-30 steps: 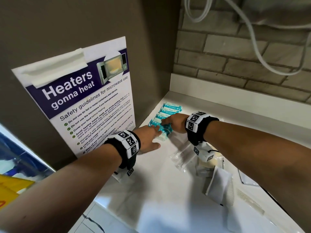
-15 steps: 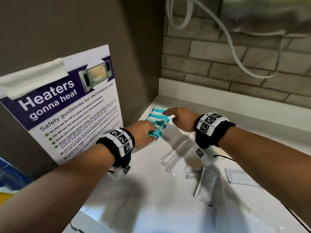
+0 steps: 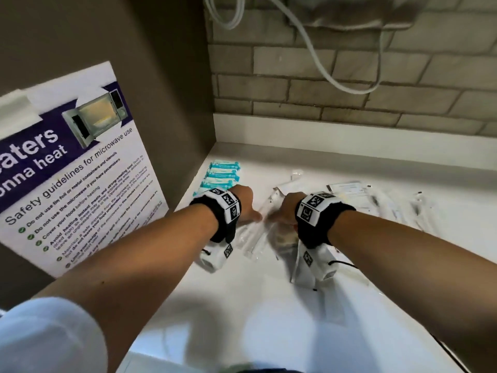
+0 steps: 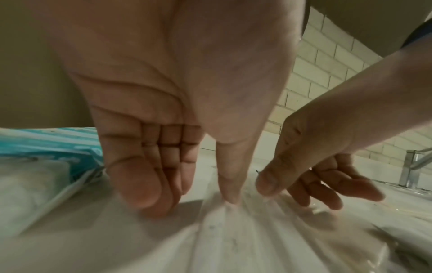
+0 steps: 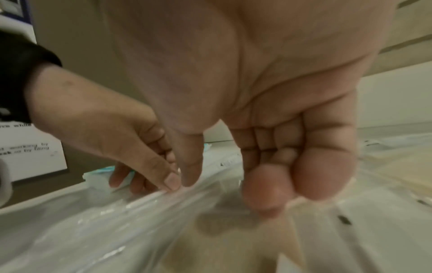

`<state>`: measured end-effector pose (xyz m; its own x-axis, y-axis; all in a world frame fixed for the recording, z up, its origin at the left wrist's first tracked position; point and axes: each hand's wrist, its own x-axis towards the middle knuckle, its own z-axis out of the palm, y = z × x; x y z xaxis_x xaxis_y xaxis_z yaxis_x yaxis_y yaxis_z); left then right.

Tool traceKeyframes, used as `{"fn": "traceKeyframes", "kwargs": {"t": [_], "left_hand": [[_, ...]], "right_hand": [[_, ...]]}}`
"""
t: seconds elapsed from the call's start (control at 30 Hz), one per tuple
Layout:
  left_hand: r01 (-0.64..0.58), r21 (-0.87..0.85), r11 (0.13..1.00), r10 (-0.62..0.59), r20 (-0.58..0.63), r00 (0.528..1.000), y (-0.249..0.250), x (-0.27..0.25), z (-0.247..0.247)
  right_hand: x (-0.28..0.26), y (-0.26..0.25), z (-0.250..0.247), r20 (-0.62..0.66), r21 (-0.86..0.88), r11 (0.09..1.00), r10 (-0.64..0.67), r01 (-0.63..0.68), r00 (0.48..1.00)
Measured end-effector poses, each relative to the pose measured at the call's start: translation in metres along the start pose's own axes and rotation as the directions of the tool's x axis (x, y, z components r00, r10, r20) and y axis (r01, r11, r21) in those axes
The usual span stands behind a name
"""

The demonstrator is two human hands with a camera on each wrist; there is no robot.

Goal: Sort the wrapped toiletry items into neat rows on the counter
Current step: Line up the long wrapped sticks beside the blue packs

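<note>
Several teal wrapped packets (image 3: 223, 175) lie in a row at the counter's far left corner, also seen as teal packets (image 4: 46, 146) in the left wrist view. Nearer me lie long clear-wrapped packets (image 3: 255, 238). My left hand (image 3: 246, 204) and right hand (image 3: 282, 211) meet over them, thumbs almost touching. The left hand (image 4: 191, 201) has straight fingers on the counter and its thumb on the clear wrapper (image 4: 233, 240). The right hand (image 5: 229, 194) presses its fingertips and thumb onto the clear wrapper (image 5: 117, 221). Neither hand grips anything.
A microwave safety poster (image 3: 75, 184) hangs on the brown side panel at the left. More clear packets (image 3: 390, 205) and a flat sachet (image 3: 347, 189) lie to the right. A brick wall with a hanging cable (image 3: 322, 63) backs the white counter (image 3: 269, 319). A tap (image 4: 411, 166) stands far right.
Both hands have left the teal packets and drawn back toward me onto the clear-wrapped packets. The teal row now lies uncovered in the corner.
</note>
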<state>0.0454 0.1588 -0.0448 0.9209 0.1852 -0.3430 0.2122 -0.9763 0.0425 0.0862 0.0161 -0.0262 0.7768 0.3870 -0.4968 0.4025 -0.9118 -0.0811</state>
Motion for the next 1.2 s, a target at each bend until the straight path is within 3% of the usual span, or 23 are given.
{"fn": "traceKeyframes", "kwargs": {"t": [0.07, 0.13, 0.4, 0.5, 0.6, 0.7, 0.8, 0.93, 1.03, 1.2], "left_hand": [[-0.005, -0.028, 1.000, 0.006, 0.016, 1.000, 0.000, 0.001, -0.002], [0.005, -0.052, 0.999, -0.004, 0.028, 1.000, -0.001, 0.002, -0.003], [0.016, -0.147, 0.989, -0.020, -0.026, 0.999, -0.011, 0.005, 0.002], [-0.013, -0.215, 0.977, -0.009, -0.099, 0.995, -0.009, -0.003, -0.003], [-0.075, -0.348, 0.935, 0.007, -0.192, 0.981, -0.003, -0.004, -0.010], [-0.165, -0.488, 0.857, 0.010, -0.304, 0.953, 0.016, -0.003, -0.017], [-0.271, -0.555, 0.786, 0.060, -0.368, 0.928, 0.042, -0.005, -0.019], [-0.347, -0.584, 0.734, 0.142, -0.368, 0.919, 0.080, -0.010, -0.017], [-0.304, -0.585, 0.752, 0.148, -0.300, 0.943, 0.110, -0.016, -0.013], [-0.270, -0.457, 0.847, 0.139, -0.299, 0.944, 0.168, -0.014, -0.013]], "right_hand": [[-0.002, -0.008, 0.005, -0.024, -0.073, 0.996, -0.050, 0.048, 0.998], [0.003, -0.014, 0.005, -0.066, -0.126, 0.992, -0.018, 0.009, 0.998], [-0.005, -0.007, -0.001, 0.005, -0.060, 0.998, -0.021, 0.021, 1.000], [0.014, 0.007, -0.008, -0.008, 0.078, 0.997, 0.007, -0.007, 1.000], [-0.014, 0.021, -0.032, -0.035, 0.262, 0.964, 0.043, -0.033, 0.998], [-0.035, 0.055, -0.049, -0.115, 0.378, 0.926, 0.069, -0.021, 0.991], [-0.050, 0.091, -0.058, -0.204, 0.526, 0.849, 0.177, -0.045, 0.963], [-0.074, 0.140, -0.058, -0.367, 0.590, 0.803, 0.353, -0.078, 0.860], [-0.083, 0.179, -0.044, -0.299, 0.641, 0.752, 0.432, -0.156, 0.851], [-0.081, 0.237, -0.026, -0.212, 0.525, 0.788, 0.486, -0.320, 0.848]]}}
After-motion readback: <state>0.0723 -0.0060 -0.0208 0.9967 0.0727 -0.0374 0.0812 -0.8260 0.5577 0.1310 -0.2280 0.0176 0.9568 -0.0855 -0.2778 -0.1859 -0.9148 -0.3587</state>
